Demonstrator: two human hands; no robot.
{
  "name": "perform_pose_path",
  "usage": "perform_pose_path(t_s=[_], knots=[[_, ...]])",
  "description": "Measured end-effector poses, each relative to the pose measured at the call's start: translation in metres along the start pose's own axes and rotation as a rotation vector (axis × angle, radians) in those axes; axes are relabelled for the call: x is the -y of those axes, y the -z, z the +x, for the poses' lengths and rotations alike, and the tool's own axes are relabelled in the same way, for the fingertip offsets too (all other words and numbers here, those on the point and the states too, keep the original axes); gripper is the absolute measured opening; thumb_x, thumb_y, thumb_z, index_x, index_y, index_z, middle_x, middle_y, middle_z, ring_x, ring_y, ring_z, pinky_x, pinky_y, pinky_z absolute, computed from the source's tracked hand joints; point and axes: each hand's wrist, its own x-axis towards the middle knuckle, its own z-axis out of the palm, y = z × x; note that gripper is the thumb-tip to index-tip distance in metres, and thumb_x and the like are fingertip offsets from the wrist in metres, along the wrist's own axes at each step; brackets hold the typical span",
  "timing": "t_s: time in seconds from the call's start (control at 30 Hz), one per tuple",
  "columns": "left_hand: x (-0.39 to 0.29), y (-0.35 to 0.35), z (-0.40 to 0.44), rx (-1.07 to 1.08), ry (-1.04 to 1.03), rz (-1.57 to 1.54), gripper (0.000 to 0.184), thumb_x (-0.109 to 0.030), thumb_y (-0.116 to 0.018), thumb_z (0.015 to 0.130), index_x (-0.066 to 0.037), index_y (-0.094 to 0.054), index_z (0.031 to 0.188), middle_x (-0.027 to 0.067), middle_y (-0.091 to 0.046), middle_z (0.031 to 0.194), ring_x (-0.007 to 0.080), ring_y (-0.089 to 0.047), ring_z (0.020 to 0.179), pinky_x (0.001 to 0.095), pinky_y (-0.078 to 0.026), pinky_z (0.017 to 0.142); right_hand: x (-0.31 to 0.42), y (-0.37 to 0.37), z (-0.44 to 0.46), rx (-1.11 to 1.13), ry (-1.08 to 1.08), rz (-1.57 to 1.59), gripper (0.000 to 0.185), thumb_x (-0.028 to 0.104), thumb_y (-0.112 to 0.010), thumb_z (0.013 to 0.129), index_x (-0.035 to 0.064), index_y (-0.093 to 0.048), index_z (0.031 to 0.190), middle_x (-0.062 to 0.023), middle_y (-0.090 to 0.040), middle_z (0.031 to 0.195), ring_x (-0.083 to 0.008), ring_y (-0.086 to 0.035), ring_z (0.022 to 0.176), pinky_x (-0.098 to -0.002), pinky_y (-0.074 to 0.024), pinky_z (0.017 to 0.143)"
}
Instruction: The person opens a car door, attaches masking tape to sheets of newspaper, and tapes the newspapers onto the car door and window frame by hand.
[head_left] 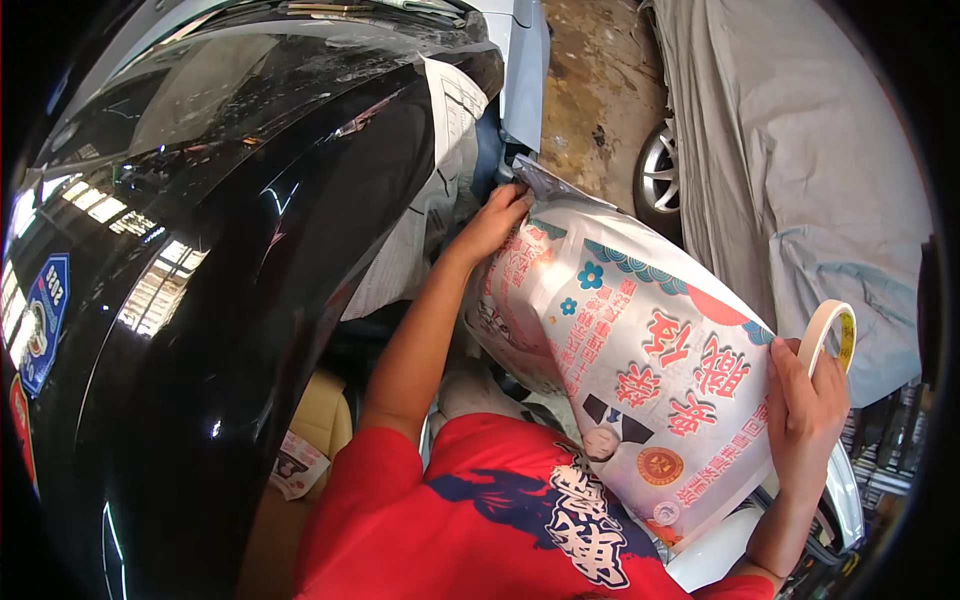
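Note:
A large printed newspaper sheet [570, 345] with red characters and blue flowers is stretched between my two hands in front of my red shirt. My left hand [497, 222] is closed on its upper left corner, beside the blue-grey door edge of a car. On the other side, my right hand [812, 405] grips the sheet's right edge between thumb and fingers. A roll of masking tape [820, 322] also hangs in that hand, its ring standing above the fingers. More newspaper [455, 110] covers the car's opening to the left of my left arm.
A glossy black car panel [250, 330] with stickers fills the left side. A tan seat [322, 415] shows inside the car. Another car under a grey cover [800, 150] stands at right, its wheel [658, 175] showing. Stained concrete floor [600, 90] lies between.

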Motion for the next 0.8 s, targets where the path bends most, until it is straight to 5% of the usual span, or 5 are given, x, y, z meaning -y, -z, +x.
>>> perform_pose_path(t_s=[0.27, 0.3, 0.47, 0.6, 0.8], knots=[[-0.064, 0.009, -0.048, -0.273, -0.245, 0.111, 0.037, -0.025, -0.055, 0.106, 0.001, -0.065, 0.129, 0.0163, -0.065, 0.132, 0.0281, -0.059, 0.126, 0.0367, -0.042, 0.11, -0.005, 0.007, -0.042, -0.201, -0.071, 0.229, 0.037, -0.01, -0.062, 0.092, 0.0078, -0.067, 0.124, -0.0282, -0.06, 0.139, -0.0352, -0.065, 0.114, -0.0437, -0.0521, 0.099], [-0.078, 0.006, -0.06, -0.291, -0.278, 0.084, 0.036, -0.025, -0.054, 0.106, 0.001, -0.065, 0.129, 0.0156, -0.064, 0.134, 0.0276, -0.057, 0.128, 0.0364, -0.04, 0.112, -0.001, 0.01, -0.056, -0.256, -0.075, 0.343, 0.033, -0.008, -0.05, 0.1, 0.0032, -0.063, 0.129, -0.0318, -0.057, 0.141, -0.0369, -0.066, 0.114, -0.0437, -0.0511, 0.1], [-0.145, -0.047, -0.132, -0.265, -0.638, 0.241, 0.047, -0.033, -0.047, 0.108, 0.002, -0.059, 0.137, 0.0181, -0.051, 0.149, 0.0311, -0.046, 0.14, 0.0415, -0.032, 0.118, 0.039, 0.031, -0.135, -0.283, -0.409, 0.643, 0.033, 0.021, -0.054, 0.1, 0.0045, -0.066, 0.125, -0.0244, -0.07, 0.117, -0.0311, -0.065, 0.098, -0.0476, -0.0484, 0.096], [-0.175, -0.109, -0.179, -0.161, -0.853, 0.393, 0.067, -0.051, -0.036, 0.108, 0.003, -0.052, 0.145, 0.0245, -0.04, 0.158, 0.0406, -0.035, 0.148, 0.0505, -0.024, 0.122, 0.056, 0.023, -0.194, -0.49, -0.393, 0.784, 0.031, 0.025, -0.055, 0.099, 0.0103, -0.065, 0.124, -0.0201, -0.07, 0.111, -0.0283, -0.066, 0.084, -0.0465, -0.0492, 0.085], [-0.139, -0.2, -0.211, -0.09, -0.933, 0.598, 0.072, -0.052, -0.033, 0.109, 0.003, -0.036, 0.155, 0.0268, -0.026, 0.165, 0.0467, -0.018, 0.154, 0.0575, -0.011, 0.124, 0.078, -0.064, -0.283, -0.803, -0.453, 0.891, 0.04, 0.0, -0.061, 0.09, 0.0032, -0.063, 0.13, -0.0274, -0.06, 0.134, -0.0291, -0.071, 0.097, -0.0436, -0.0562, 0.087]])
